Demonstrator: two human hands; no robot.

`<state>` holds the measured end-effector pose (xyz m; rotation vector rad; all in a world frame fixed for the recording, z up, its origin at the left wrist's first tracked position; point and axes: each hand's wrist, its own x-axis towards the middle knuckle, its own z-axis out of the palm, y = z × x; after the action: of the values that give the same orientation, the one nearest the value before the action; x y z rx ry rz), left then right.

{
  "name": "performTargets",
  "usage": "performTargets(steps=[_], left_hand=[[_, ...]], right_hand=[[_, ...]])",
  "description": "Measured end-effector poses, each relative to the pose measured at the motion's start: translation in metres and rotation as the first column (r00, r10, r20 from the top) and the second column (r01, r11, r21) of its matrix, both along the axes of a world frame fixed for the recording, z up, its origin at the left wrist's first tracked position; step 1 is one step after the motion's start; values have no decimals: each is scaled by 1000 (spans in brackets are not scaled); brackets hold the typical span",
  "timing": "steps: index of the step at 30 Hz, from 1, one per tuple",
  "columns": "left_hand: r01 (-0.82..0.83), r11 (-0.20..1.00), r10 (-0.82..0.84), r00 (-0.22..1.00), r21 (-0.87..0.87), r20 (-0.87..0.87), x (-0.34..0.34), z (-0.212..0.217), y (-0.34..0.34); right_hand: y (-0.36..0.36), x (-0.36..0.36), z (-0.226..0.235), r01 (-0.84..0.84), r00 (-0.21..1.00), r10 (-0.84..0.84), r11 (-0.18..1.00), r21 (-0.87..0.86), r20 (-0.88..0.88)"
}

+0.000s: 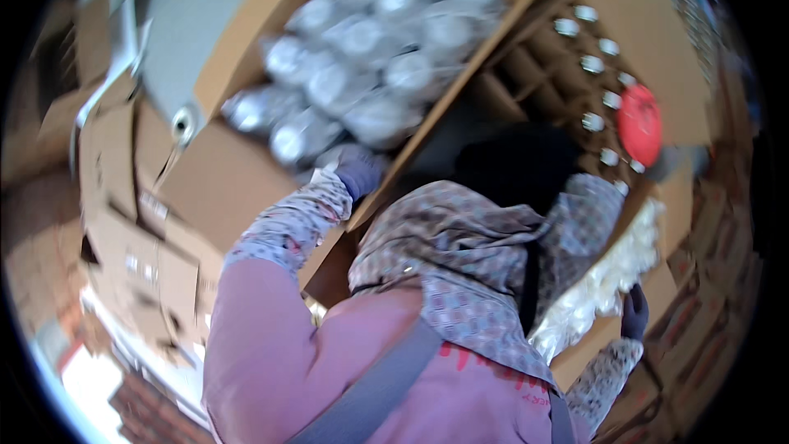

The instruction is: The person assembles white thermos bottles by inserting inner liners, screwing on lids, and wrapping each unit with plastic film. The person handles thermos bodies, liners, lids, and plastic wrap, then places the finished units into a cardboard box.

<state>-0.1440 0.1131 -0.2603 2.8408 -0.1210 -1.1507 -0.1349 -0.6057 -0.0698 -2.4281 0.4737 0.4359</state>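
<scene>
My left hand [359,169], in a purple-grey glove, reaches over the near edge of a large open carton [460,86]. It touches or nearly touches the closest of the clear plastic containers [329,82] packed inside, which have whitish round ends. Its fingers are partly hidden and blurred, so a grip cannot be made out. Low on the right, my right hand [634,313], in a dark glove, is beside a box holding a heap of whitish, shiny pieces [588,312]. That hand is small and blurred, and its fingers do not show clearly.
At the upper right, a divided carton [542,74] holds several white-capped bottles [591,64]. A red oval object [639,125] lies over some of them. Folded cardboard boxes [123,189] crowd the left, below a grey surface [205,12]. My patterned scarf [460,238] hides part of the middle.
</scene>
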Motion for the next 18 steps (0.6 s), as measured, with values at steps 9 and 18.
performTargets(steps=[9, 18], left_hand=[[-50, 996, 42, 993, 77, 112, -1, -77, 9], [531, 844, -375, 481, 77, 793, -1, 332, -24]], right_hand=[[81, -2, 18, -138, 979, 164, 969, -205, 119], [200, 64, 83, -546, 812, 339, 731, 410, 476]])
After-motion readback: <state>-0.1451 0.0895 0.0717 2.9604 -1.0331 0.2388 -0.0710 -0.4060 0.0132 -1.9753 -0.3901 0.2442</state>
